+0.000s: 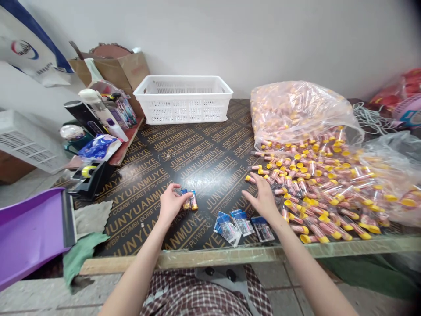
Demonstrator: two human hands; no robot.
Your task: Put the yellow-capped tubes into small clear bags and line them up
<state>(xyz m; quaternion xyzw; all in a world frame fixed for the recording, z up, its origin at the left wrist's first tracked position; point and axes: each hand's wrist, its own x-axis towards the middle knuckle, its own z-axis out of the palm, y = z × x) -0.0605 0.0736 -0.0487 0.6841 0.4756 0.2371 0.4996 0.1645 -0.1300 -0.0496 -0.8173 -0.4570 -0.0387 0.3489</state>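
Some battery-like cylinders (194,200) lay at left hand (171,203), grip indeterminable; right hand (264,202), released, fingers spread, bordered yellow-capped tubes (301,186), heaped loose on bench (131,221), presumably for easy reach.

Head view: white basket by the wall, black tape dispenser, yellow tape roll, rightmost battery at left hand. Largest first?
1. White basket
2. Black tape dispenser
Yellow tape roll and rightmost battery: too alike to rank.

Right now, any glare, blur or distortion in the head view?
Head view: pale glare mid-tabletop, bright highlights on the translucent bag, side objects stretched and leaning outward, red bundle at far right soft, right-hand corners darkened.
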